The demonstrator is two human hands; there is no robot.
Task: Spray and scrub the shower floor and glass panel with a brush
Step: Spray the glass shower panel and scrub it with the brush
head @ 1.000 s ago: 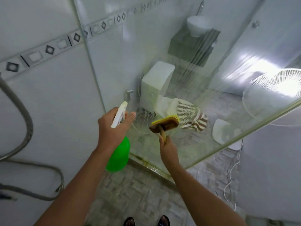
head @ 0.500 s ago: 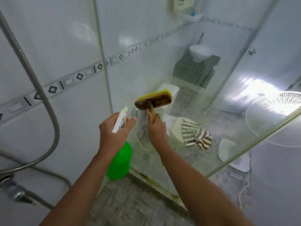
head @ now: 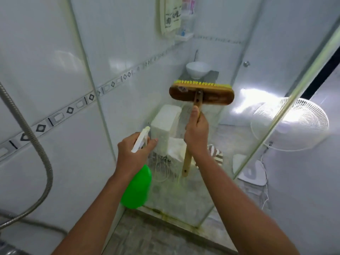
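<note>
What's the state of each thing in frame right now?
left hand: closed around the spray bottle's trigger head
right hand: gripping the brush handle
spray bottle: held, green body hanging below the hand, nozzle aimed at the glass
brush: raised, yellow bristles against the glass panel
glass panel: wet, streaked, yellowish residue near its bottom edge
shower hose: hanging slack along the wall
fan: standing outside the glass; running or not, can't tell

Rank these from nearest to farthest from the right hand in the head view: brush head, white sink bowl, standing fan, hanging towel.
1. Brush head: just above the right hand, on the handle it grips.
2. White sink bowl: behind the glass, above the brush.
3. Standing fan: far right, outside the glass.
4. Hanging towel: high on the back wall.

Fan and towel are hard to separate.
</note>
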